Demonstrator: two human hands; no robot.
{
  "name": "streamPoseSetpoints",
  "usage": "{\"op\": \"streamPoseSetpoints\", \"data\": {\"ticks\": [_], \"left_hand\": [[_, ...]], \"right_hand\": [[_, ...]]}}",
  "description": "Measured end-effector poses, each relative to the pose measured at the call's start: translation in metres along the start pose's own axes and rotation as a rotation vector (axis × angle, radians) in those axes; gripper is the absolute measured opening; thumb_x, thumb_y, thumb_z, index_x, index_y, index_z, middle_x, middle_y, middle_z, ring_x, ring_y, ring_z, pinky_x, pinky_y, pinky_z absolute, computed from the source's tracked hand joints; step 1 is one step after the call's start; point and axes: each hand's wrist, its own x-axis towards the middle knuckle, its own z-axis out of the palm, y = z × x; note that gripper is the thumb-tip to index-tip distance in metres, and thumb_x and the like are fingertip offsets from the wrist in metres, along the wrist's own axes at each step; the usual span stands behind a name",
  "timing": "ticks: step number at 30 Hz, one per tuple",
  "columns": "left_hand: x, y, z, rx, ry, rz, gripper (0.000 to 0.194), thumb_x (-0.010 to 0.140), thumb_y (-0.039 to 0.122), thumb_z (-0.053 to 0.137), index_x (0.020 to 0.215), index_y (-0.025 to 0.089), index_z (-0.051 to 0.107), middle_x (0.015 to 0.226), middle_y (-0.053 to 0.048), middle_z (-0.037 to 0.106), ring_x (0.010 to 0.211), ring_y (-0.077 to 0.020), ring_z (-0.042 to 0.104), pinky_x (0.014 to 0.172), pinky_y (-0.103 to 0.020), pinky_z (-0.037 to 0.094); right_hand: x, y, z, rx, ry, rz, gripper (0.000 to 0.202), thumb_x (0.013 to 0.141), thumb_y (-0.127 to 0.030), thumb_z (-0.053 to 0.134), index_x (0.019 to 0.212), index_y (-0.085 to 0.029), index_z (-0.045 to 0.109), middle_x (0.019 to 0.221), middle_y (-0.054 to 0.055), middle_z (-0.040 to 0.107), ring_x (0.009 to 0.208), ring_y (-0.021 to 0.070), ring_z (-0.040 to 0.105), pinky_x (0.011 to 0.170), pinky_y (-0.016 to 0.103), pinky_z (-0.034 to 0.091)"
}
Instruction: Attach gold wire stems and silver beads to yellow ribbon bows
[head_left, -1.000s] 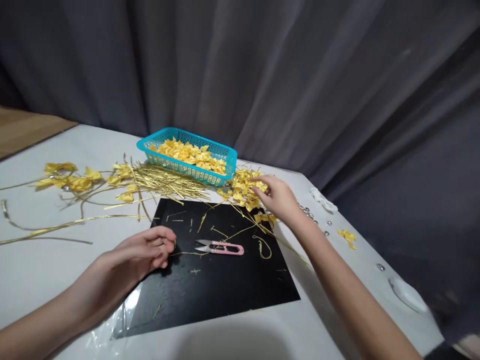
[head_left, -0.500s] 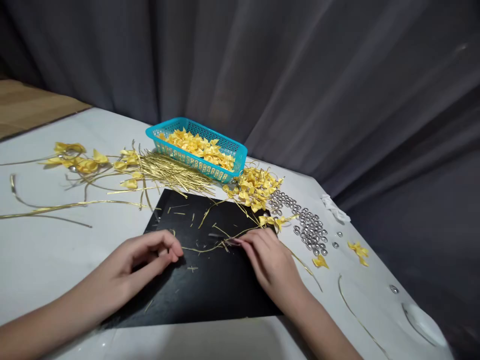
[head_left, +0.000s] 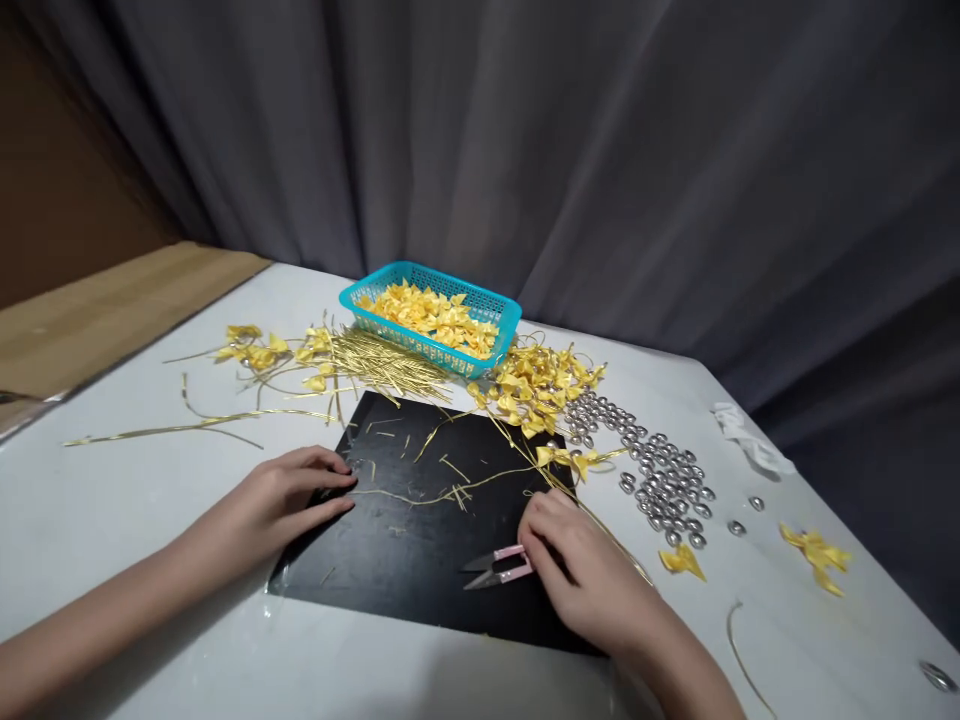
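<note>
My right hand (head_left: 574, 560) is closed around thread snips (head_left: 495, 568) with pink handles. Their blades are apart and point left over the black mat (head_left: 420, 575). Its fingertips are close to gold cords at the mat's right side; whether they also pinch one I cannot tell. At the mat's left edge rests my left hand (head_left: 311, 490), thumb and fingers apart. One thin gold cord (head_left: 405, 497) runs across the mat from near those fingertips toward a yellow ribbon bow (head_left: 574, 460). Short gold clippings (head_left: 459, 495) are scattered on the mat.
Behind the mat stands a turquoise basket (head_left: 442, 355) of yellow bows, beside a bundle of gold cords (head_left: 390, 365). To the right are a heap of corded bows (head_left: 536, 385), many silver beads (head_left: 671, 490) and a crumpled white item (head_left: 750, 440). A grey curtain (head_left: 525, 150) hangs behind.
My right hand has moved down and right, drawing the snips away from the cord. My left fingers have spread from a pinch on the cord. The view has shifted left.
</note>
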Motion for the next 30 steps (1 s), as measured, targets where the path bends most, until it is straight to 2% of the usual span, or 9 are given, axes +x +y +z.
{"op": "streamPoseSetpoints", "data": {"ticks": [3,6,10,12,15,17,21,26,30], "left_hand": [[0.003,0.008,0.002,0.02,0.006,0.016,0.028,0.088,0.036,0.05,0.084,0.019,0.071,0.093,-0.008,0.065,0.081,-0.0182,0.064,0.069,-0.025,0.051],[0.007,0.014,0.008,0.202,0.06,0.116,0.03,0.092,0.032,0.041,0.085,0.017,0.067,0.09,-0.008,0.066,0.082,-0.0179,0.063,0.074,-0.027,0.049],[0.005,0.025,0.018,0.366,0.109,0.153,0.032,0.094,0.031,0.036,0.086,0.017,0.064,0.093,-0.01,0.067,0.078,-0.0196,0.06,0.072,-0.032,0.047],[0.0,0.039,0.02,0.416,0.145,0.205,0.03,0.095,0.028,0.036,0.087,0.016,0.062,0.096,-0.011,0.066,0.08,-0.0198,0.059,0.072,-0.032,0.045],[-0.01,0.064,0.015,0.489,0.197,0.32,0.023,0.094,0.022,0.04,0.081,0.016,0.058,0.096,-0.01,0.066,0.08,-0.0197,0.058,0.071,-0.032,0.042],[-0.015,0.077,0.008,0.472,0.198,0.339,0.016,0.092,0.02,0.043,0.084,0.017,0.057,0.097,-0.009,0.065,0.082,-0.0196,0.057,0.073,-0.031,0.04],[-0.022,0.087,-0.01,0.386,0.167,0.315,0.01,0.091,0.02,0.045,0.09,0.019,0.055,0.102,-0.007,0.063,0.088,-0.0196,0.056,0.077,-0.032,0.039],[-0.016,0.087,-0.02,0.259,0.075,0.256,0.01,0.091,0.022,0.045,0.094,0.023,0.054,0.105,-0.006,0.061,0.098,-0.0215,0.054,0.082,-0.033,0.038],[-0.007,0.094,-0.018,0.193,0.097,0.292,0.01,0.09,0.021,0.045,0.096,0.023,0.053,0.108,-0.007,0.06,0.104,-0.0234,0.052,0.086,-0.036,0.037]], "right_hand": [[0.001,-0.001,0.003,-0.01,-0.004,-0.039,0.026,0.091,-0.013,0.034,0.068,-0.016,0.046,0.078,0.006,0.052,0.079,0.0191,0.047,0.072,0.036,0.041],[0.002,0.003,0.006,0.003,0.013,-0.068,0.024,0.089,-0.011,0.037,0.068,-0.016,0.049,0.079,0.006,0.053,0.08,0.0198,0.049,0.073,0.036,0.042],[0.005,-0.002,0.014,0.12,0.253,-0.058,0.011,0.088,-0.016,0.044,0.091,-0.017,0.055,0.094,0.008,0.056,0.085,0.0198,0.053,0.077,0.036,0.046],[0.008,-0.015,0.02,0.224,0.343,-0.083,0.025,0.087,-0.019,0.049,0.112,-0.018,0.052,0.111,0.01,0.054,0.075,0.0151,0.054,0.075,0.032,0.048],[0.017,-0.043,0.03,0.311,0.241,-0.175,0.049,0.085,-0.019,0.055,0.132,-0.02,0.041,0.126,0.011,0.05,0.061,0.0096,0.052,0.075,0.03,0.05],[0.023,-0.06,0.035,0.348,0.232,-0.23,0.043,0.086,-0.016,0.054,0.129,-0.016,0.048,0.115,0.011,0.059,0.066,0.0119,0.056,0.076,0.029,0.051],[0.031,-0.075,0.037,0.485,0.346,-0.284,0.02,0.087,-0.013,0.053,0.097,-0.015,0.069,0.089,0.008,0.069,0.082,0.0157,0.063,0.078,0.027,0.05],[0.027,-0.073,0.029,0.535,0.364,-0.274,0.016,0.084,-0.015,0.056,0.086,-0.019,0.072,0.082,0.004,0.07,0.075,0.0127,0.064,0.072,0.024,0.051],[0.026,-0.075,0.024,0.603,0.317,-0.242,0.013,0.081,-0.02,0.061,0.089,-0.015,0.069,0.081,0.005,0.065,0.059,0.0087,0.056,0.052,0.019,0.046]]}}
